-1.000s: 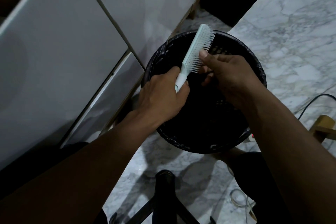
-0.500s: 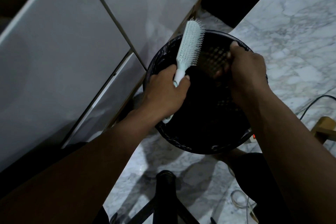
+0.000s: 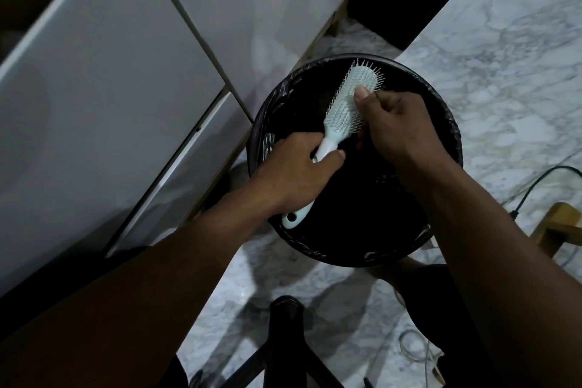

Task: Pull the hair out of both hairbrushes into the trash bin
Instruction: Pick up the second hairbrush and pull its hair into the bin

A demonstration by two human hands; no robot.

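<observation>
A pale mint hairbrush (image 3: 345, 110) is held over the round black trash bin (image 3: 447, 132), its bristled head pointing up and to the right. My left hand (image 3: 299, 170) is wrapped around the brush's handle, whose end sticks out below my wrist. My right hand (image 3: 396, 129) rests on the bristles with thumb and fingers pinched together at the head's right side. Whether hair is between those fingers is too dark to tell. Only one brush is visible.
White cabinet doors (image 3: 126, 104) rise on the left, close to the bin. The floor is grey-veined marble (image 3: 504, 57). A black stand (image 3: 283, 334) sits below the bin, a black cable (image 3: 535, 186) and a wooden piece (image 3: 557, 227) lie at the right.
My right hand came back from the bin's far right rim to the brush's bristles. My left hand turned the brush so its head leans right, over the bin.
</observation>
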